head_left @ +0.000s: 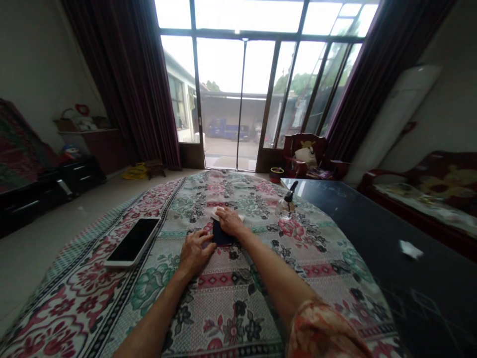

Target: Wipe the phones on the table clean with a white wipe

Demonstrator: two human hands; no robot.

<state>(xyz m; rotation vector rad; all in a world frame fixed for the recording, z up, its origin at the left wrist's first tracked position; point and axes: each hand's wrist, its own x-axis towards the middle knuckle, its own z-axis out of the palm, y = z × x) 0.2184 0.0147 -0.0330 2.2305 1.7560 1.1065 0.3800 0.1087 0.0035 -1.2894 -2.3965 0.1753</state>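
A small dark blue flat item point(221, 236), like a booklet or case, lies on the floral tablecloth point(238, 298). My right hand point(228, 220) presses a folded white cloth or tissue point(215, 215) onto its upper part, the fingers covering much of the cloth. At the item's left edge rests my left hand point(196, 250), fingers spread and fingertips touching or very close to it. To the right stands a clear bottle point(285, 209) with a black pump top. A white-framed device with a black screen point(137, 240) lies on the left.
A dark glossy table point(346, 219) adjoins on the right, with a crumpled white piece point(411, 249) on it. Beyond the cloth are a wooden armchair point(305, 154), a small bin point(276, 174) and glass doors point(238, 109).
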